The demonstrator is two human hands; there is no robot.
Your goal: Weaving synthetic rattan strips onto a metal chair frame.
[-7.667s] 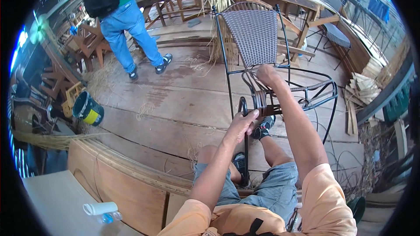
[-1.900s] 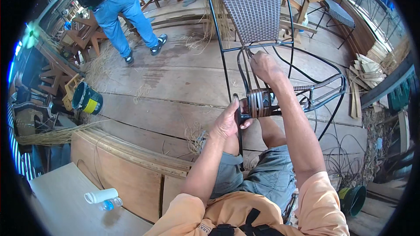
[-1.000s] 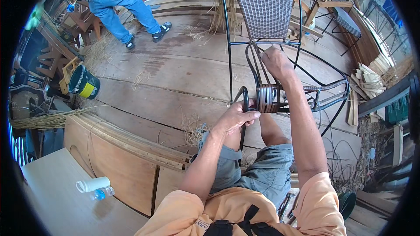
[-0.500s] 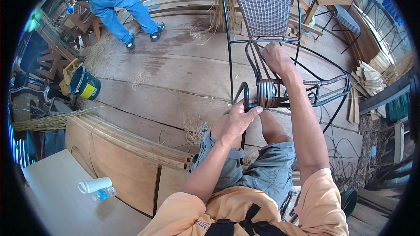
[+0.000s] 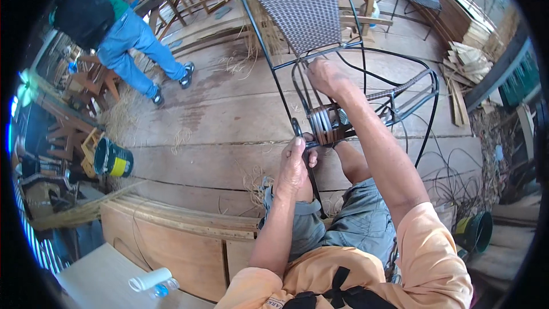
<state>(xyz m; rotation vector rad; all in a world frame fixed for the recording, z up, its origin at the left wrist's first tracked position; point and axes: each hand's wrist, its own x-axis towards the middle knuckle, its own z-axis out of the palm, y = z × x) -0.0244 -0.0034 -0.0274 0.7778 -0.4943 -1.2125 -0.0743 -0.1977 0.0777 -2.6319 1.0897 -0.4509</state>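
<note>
A chair (image 5: pixel 297 8) stands before me, its black metal frame carrying a woven grey-brown back and a seat that is mostly bare tubing. Brown flat weaving strips (image 5: pixel 325 126) are wound side by side round a near part of the seat frame. Longer strips run from there up toward the back. My right hand (image 5: pixel 329 78) is closed on these strips just under the woven back. Lower down and to the left, my left hand (image 5: pixel 293 165) is wrapped round the black tube beside the wound section, thumb uppermost. Its palm side is partly hidden.
A person in blue jeans (image 5: pixel 137 43) stands at the far left. Below them are a dark bucket (image 5: pixel 113 157) with a yellow label and a wooden panel (image 5: pixel 163 240). A white tumbler (image 5: pixel 150 279) lies near a plastic bottle (image 5: pixel 164 289). Loose strands (image 5: pixel 443 166) curl at right.
The chair has shifted left and looks more tilted in view. My left hand has changed its hold, with the thumb now pointing up along the tube. My right hand stays on the strips.
</note>
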